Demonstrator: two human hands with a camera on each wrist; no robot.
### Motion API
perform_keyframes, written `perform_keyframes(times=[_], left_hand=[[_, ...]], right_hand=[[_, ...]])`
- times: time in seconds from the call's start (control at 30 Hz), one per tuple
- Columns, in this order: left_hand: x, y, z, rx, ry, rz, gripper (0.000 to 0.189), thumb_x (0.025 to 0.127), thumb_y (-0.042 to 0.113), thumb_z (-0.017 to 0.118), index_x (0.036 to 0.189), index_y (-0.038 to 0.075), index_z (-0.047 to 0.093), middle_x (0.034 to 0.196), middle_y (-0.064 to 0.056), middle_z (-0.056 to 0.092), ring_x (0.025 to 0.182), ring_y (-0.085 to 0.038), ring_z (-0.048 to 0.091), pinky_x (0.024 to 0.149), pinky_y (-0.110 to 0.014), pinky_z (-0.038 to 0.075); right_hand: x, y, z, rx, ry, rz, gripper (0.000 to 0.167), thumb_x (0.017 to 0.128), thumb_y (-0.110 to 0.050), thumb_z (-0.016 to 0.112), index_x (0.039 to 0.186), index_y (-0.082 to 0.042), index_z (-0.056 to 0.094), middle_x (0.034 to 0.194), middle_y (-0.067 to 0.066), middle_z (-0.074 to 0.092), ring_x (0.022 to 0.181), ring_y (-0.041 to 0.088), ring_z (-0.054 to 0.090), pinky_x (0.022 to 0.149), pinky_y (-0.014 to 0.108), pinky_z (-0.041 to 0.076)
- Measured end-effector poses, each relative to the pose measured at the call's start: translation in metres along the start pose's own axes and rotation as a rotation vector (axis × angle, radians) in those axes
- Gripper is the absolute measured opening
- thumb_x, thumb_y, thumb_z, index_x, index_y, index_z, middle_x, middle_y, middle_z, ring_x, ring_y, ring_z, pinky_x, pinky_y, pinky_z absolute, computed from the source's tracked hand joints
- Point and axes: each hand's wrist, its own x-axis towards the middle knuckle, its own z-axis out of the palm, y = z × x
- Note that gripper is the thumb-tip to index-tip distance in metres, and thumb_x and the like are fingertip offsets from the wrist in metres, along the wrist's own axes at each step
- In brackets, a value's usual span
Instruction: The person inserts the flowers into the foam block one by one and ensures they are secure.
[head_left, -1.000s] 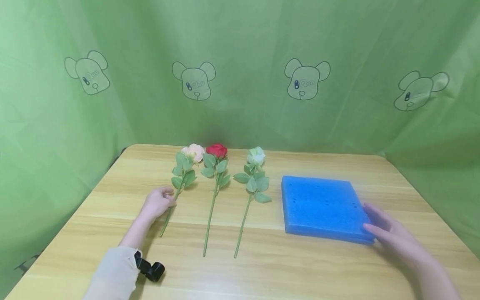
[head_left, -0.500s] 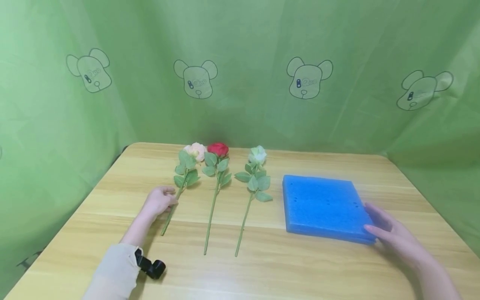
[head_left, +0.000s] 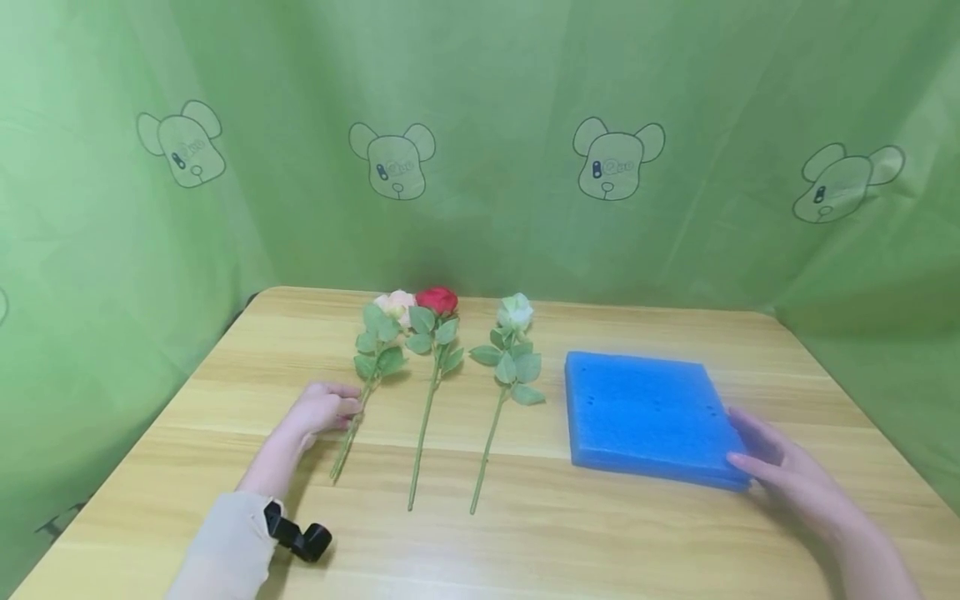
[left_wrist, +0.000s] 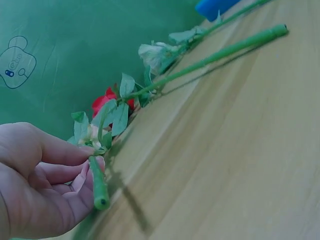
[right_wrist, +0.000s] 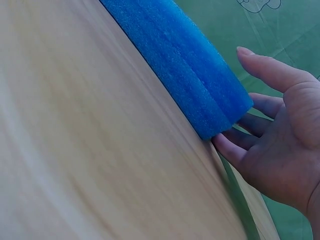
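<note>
My left hand (head_left: 326, 408) pinches the green stem of a pale pink artificial rose (head_left: 396, 307) between thumb and fingers. In the left wrist view the stem's cut end (left_wrist: 101, 200) stands off the table, with its shadow apart from it. A red rose (head_left: 437, 301) lies just right of the pink one, their blooms close together. Further right lies a whitish-green rose (head_left: 515, 312). At the right, my right hand (head_left: 791, 475) has its fingers extended against the near right corner of a blue foam block (head_left: 648, 412), thumb apart from the other fingers.
The wooden table (head_left: 525, 550) carries all these things. Behind it hangs a green curtain (head_left: 487, 225) printed with bear heads. A black device (head_left: 303, 542) sticks out from the left sleeve. Several small holes dot the foam's top.
My left hand has shifted slightly right, and the pink rose has moved with it towards the red one. Its stem's lower end has swung right a little. The right hand stays at the foam.
</note>
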Motion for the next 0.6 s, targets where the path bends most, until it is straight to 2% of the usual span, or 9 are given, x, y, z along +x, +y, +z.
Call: perform_keyframes(times=[0.27, 0.43, 0.6], left_hand=[[-0.007, 0.007, -0.001, -0.135, -0.067, 0.015, 0.038, 0.087, -0.005, 0.053, 0.120, -0.021, 0.043, 0.101, -0.019, 0.061, 0.079, -0.015, 0.060, 0.076, -0.026, 0.053], [-0.010, 0.012, -0.001, -0.207, -0.096, 0.039, 0.038, 0.088, -0.006, 0.052, 0.121, -0.021, 0.040, 0.097, -0.016, 0.062, 0.079, -0.014, 0.062, 0.074, -0.023, 0.053], [-0.013, 0.019, 0.002, -0.240, -0.121, 0.063, 0.042, 0.088, -0.003, 0.054, 0.124, -0.020, 0.039, 0.108, -0.024, 0.059, 0.087, -0.019, 0.064, 0.079, -0.024, 0.053]], right_hand=[[0.000, -0.002, 0.002, -0.041, 0.012, -0.039, 0.065, 0.096, -0.011, 0.049, 0.149, -0.012, 0.011, 0.153, -0.010, 0.012, 0.115, -0.024, 0.021, 0.085, -0.005, 0.017], [0.001, -0.004, 0.003, -0.053, 0.007, -0.044, 0.066, 0.095, -0.010, 0.051, 0.149, -0.012, 0.012, 0.153, -0.008, 0.014, 0.115, -0.023, 0.023, 0.086, -0.004, 0.020], [0.000, -0.006, 0.003, -0.056, -0.003, -0.046, 0.068, 0.094, -0.009, 0.051, 0.149, -0.012, 0.011, 0.154, 0.002, 0.011, 0.114, -0.023, 0.023, 0.086, -0.003, 0.022]])
